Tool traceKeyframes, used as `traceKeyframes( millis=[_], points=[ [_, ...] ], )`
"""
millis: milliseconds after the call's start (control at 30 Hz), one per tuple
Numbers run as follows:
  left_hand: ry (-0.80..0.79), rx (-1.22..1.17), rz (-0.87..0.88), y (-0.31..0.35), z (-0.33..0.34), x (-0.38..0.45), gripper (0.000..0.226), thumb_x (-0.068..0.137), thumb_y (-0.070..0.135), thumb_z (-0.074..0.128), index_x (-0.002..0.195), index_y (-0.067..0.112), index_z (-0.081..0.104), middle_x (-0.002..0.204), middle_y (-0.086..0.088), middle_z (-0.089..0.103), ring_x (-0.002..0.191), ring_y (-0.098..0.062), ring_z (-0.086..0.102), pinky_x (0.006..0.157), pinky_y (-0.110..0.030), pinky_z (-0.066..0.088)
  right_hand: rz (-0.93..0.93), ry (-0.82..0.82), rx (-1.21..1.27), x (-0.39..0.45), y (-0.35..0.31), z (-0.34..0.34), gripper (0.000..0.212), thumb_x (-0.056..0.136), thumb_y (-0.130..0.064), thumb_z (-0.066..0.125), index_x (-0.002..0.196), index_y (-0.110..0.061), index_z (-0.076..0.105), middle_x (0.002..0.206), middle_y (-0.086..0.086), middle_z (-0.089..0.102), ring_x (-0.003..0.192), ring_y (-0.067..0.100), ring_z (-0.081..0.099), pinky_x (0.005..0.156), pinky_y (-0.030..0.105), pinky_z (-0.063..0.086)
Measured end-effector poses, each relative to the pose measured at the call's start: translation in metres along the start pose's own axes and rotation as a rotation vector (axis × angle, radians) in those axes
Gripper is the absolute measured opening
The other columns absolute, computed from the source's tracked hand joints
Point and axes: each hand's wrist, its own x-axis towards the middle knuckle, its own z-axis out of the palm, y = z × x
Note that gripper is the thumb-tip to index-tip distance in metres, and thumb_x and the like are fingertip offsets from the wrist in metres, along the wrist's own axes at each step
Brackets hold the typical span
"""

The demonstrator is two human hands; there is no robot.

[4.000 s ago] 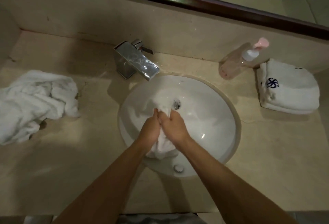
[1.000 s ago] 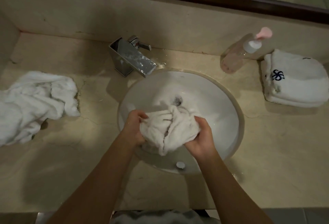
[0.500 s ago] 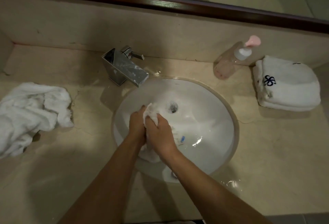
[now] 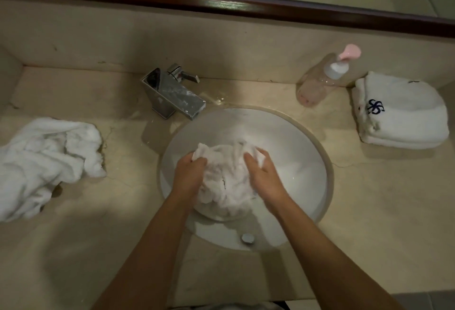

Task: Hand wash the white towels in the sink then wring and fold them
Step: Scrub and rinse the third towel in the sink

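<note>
Head view: scrub step in hand, as I read it. Wet towel [image 4: 227, 176] sits bunched in the sink [image 4: 305, 159], over the middle and near side of the bowl. Left hand [image 4: 189, 174] grips its left edge, fingers curled into the cloth. Right hand [image 4: 264, 174] pinches a fold at the right edge. Towel lies between the hands, both touching it.

To do it well: keep the bunch low inside the bowl, rub the halves against each other, re-grip often for fresh cloth. Lifting it high likely splashes the counter [image 4: 369, 211].

Crumpled towel [image 4: 46, 162] waits left; folded towel [image 4: 403, 115] sits right.
</note>
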Motion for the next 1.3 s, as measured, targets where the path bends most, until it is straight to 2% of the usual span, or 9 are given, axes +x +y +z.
traceKeyframes(
  millis=[167,367,500,633,733,833,967,1100,1300],
  points=[
    [-0.115,0.147,-0.171,-0.020,-0.023,-0.015,0.018,0.090,0.016,0.054,0.086,0.007,0.069,0.085,-0.016,0.065,0.073,-0.024,0.057,0.067,-0.032,0.041,0.290,-0.193,0.184,-0.038,0.049,-0.041,0.059,0.097,-0.064,0.041,0.103,-0.017,0.077,0.108,0.004,0.075,0.103,0.021,0.068,0.093,0.035,0.048],
    [-0.323,0.094,-0.456,-0.022,-0.035,-0.026,0.052,0.097,0.042,0.045,0.074,0.003,0.071,0.069,-0.008,0.067,0.071,-0.024,0.059,0.064,-0.031,0.047,0.153,-0.169,-0.515,-0.033,0.072,-0.034,0.043,0.099,-0.033,0.055,0.069,-0.013,0.076,0.082,0.009,0.076,0.082,0.025,0.070,0.079,0.028,0.050],
    [-0.289,0.795,-0.105,-0.041,-0.027,-0.029,0.059,0.098,0.044,0.051,0.050,0.015,0.068,0.055,0.000,0.067,0.061,-0.018,0.067,0.058,-0.023,0.048,-0.116,-0.119,-0.923,-0.032,0.085,-0.024,0.038,0.086,-0.021,0.065,0.122,-0.014,0.057,0.129,0.012,0.044,0.127,0.027,0.038,0.102,0.025,0.035],
    [-0.335,1.614,0.168,-0.050,-0.011,-0.033,0.049,0.072,0.067,0.068,0.097,0.025,0.062,0.096,0.005,0.066,0.090,-0.015,0.063,0.073,-0.027,0.045,-0.242,-0.001,-0.882,-0.037,0.103,-0.032,0.062,0.086,-0.015,0.069,0.139,-0.017,0.037,0.138,0.007,0.024,0.130,0.013,0.017,0.114,0.029,0.032],
    [-0.390,1.754,0.121,-0.063,-0.013,-0.030,0.080,0.071,0.084,0.051,0.133,0.033,0.054,0.133,-0.002,0.056,0.123,-0.024,0.049,0.099,-0.040,0.035,-0.274,0.219,-0.784,-0.043,0.106,-0.036,0.057,0.086,-0.003,0.060,0.140,-0.012,0.043,0.143,0.012,0.027,0.132,0.020,0.020,0.109,0.027,0.030],
    [-0.475,1.825,0.120,-0.067,-0.003,-0.035,0.053,0.086,0.060,0.054,0.123,0.024,0.060,0.132,-0.009,0.055,0.123,-0.028,0.047,0.102,-0.042,0.033,-0.038,0.371,-0.647,-0.041,0.094,-0.043,0.054,0.090,-0.001,0.060,0.140,-0.009,0.042,0.145,0.015,0.027,0.130,0.034,0.036,0.102,0.038,0.041],
    [-0.544,1.246,-0.044,-0.065,0.016,-0.033,0.014,0.084,0.017,0.065,0.095,0.010,0.062,0.097,-0.009,0.062,0.086,-0.018,0.059,0.068,-0.022,0.046,0.452,0.167,-0.051,-0.025,0.082,-0.064,0.028,0.079,0.005,0.062,0.106,0.002,0.055,0.096,0.019,0.054,0.085,0.035,0.059,0.068,0.034,0.045],
    [-0.072,-0.069,-0.339,-0.054,0.008,-0.021,0.028,0.079,-0.011,0.047,0.099,-0.003,0.065,0.081,-0.015,0.065,0.062,-0.021,0.060,0.052,-0.026,0.050,0.681,0.075,0.815,-0.012,0.064,-0.077,0.024,0.057,0.004,0.052,0.077,-0.007,0.052,0.072,0.017,0.055,0.060,0.035,0.057,0.059,0.035,0.055],
    [-0.018,-0.580,-0.499,-0.018,-0.008,-0.022,0.020,0.084,0.006,0.043,0.082,0.003,0.062,0.082,-0.016,0.069,0.074,-0.033,0.067,0.070,-0.039,0.057,0.466,0.052,1.335,-0.011,0.063,-0.083,0.043,0.069,-0.002,0.054,0.111,0.000,0.067,0.118,0.015,0.066,0.111,0.032,0.059,0.101,0.039,0.045]
  ],
)
